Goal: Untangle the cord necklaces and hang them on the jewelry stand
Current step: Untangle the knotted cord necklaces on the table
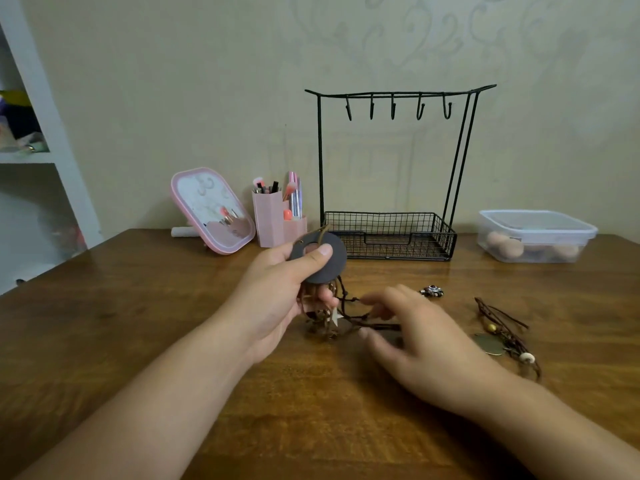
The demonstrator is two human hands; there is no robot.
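My left hand (pixel 277 296) grips a tangled bundle of brown cord necklaces (pixel 323 315), with the thumb pressed on a flat dark grey ring pendant (pixel 327 263) at its top. A small white star charm (pixel 335 316) hangs from the bundle. My right hand (pixel 412 337) pinches a dark cord (pixel 349 299) that runs out of the bundle to the right. Another cord necklace (pixel 504 336) with a brass disc and beads lies on the table at the right. The black wire jewelry stand (pixel 398 174) stands behind, its several hooks bare.
A small beaded charm (pixel 432 291) lies on the wooden table (pixel 311 410). At the back stand a pink mirror (pixel 212 210), a pink brush holder (pixel 277 216) and a clear lidded box (pixel 535 236). A white shelf (pixel 38 157) is at the left.
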